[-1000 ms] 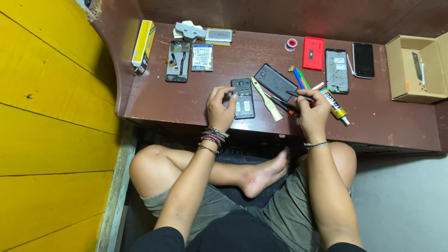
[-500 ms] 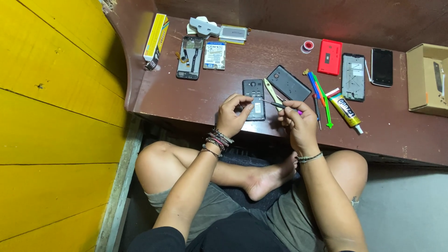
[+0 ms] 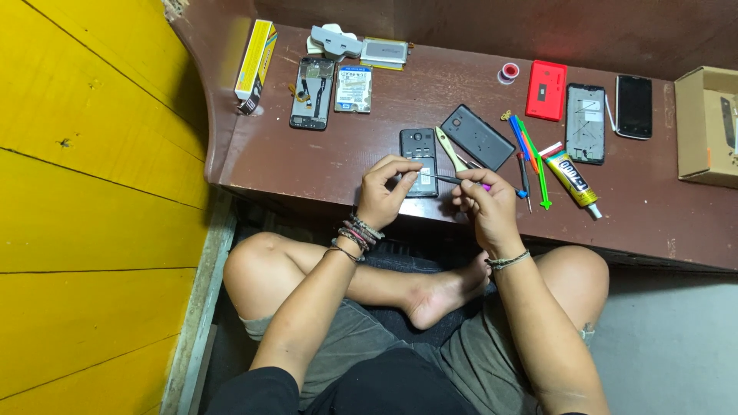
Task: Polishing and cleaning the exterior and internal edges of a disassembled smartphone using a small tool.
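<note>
- A thin screwdriver (image 3: 450, 180) with a purple handle end is pinched in the fingers of the right hand (image 3: 486, 207).
- Its tip is steadied by the clenched left hand (image 3: 383, 194).
- An opened black phone (image 3: 420, 151) is lying on the brown table (image 3: 323, 165), partly covered by the left hand.
- A phone back cover (image 3: 477, 137) and coloured pry tools (image 3: 530, 157) are lying just beside.

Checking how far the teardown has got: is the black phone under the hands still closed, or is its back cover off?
Off. The black phone lies with its insides showing, and a dark back cover lies beside it.
</note>
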